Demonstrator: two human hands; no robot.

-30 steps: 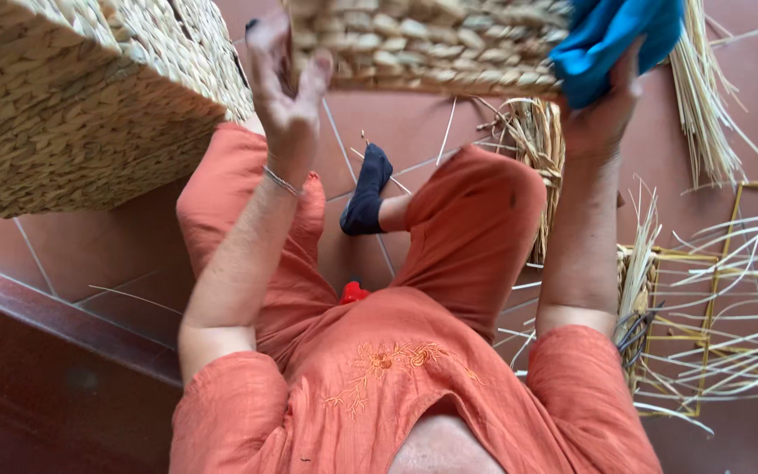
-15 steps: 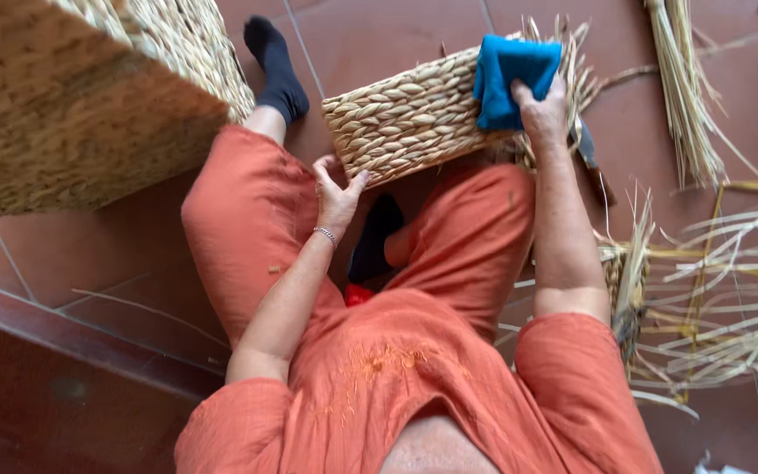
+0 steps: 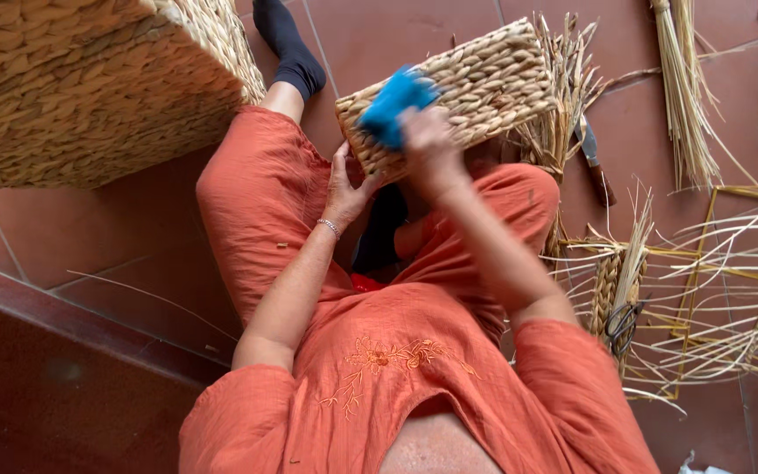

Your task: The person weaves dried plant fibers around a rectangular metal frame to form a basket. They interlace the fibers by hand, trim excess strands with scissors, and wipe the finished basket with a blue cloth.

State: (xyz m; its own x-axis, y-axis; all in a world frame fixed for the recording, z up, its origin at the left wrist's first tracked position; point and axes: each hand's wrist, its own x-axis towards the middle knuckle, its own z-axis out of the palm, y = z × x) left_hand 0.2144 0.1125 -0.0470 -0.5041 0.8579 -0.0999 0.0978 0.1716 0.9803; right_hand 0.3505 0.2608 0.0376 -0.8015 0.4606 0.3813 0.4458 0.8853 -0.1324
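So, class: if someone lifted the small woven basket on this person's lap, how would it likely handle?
The basket probably feels light, being woven straw. It likely keeps its boxy shape. Its rough weave should grip well under the left hand.

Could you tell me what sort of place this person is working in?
Probably a home basket-weaving spot on a tiled floor: a small woven basket in the lap, loose straw bundles, and a half-woven frame alongside.

Red tiled floor [image 3: 396, 35], dark step [image 3: 54, 395], daylight.
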